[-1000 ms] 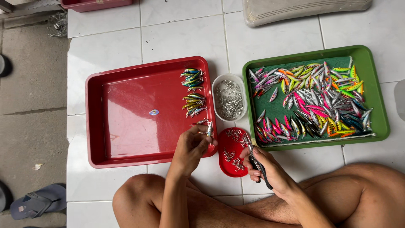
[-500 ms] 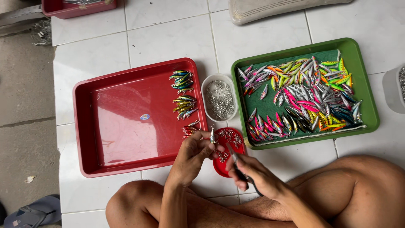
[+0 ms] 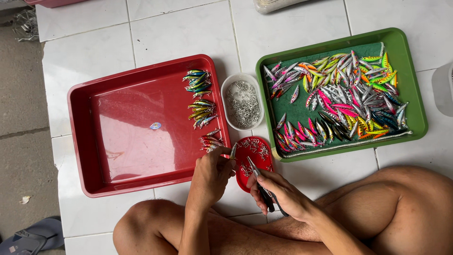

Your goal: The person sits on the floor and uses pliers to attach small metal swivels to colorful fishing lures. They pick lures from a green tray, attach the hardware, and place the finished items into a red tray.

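Lifted clear of the red tray's edge, left hand (image 3: 211,175) pinches a small, light, slippery fishing lure (image 3: 233,151) by its body, right hand (image 3: 278,192) gripping pliers (image 3: 260,182).

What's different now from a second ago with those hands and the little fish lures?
The left hand has drawn back from the red tray to the small red lid, pinching one lure. The right hand keeps hold of the pliers, tips over the lid. Both trays, the lure rows and the white bowl lie as before.
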